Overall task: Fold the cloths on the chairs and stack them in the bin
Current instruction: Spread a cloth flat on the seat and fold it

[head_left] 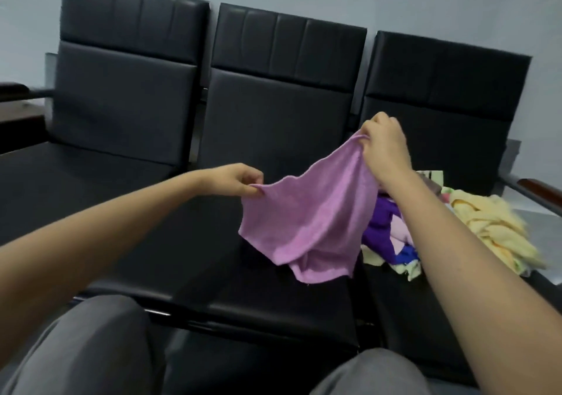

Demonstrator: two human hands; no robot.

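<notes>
Cloth (313,221), pink: held in air over seat of middle chair (273,115), toward seat's right edge; lower edge hanging loose, contact with seat cannot be told. Left hand (240,180): thumb and fingertips pinched together on left corner of cloth. Right hand (386,148): raised higher, fingers curled, clamped on upper right corner. Cloth pile (486,227), yellow, purple, blue: unfolded on seat of right chair (441,90), partly behind right forearm. Left chair (121,90): just beside middle chair. Grey trousers (91,349): knees at bottom edge.
</notes>
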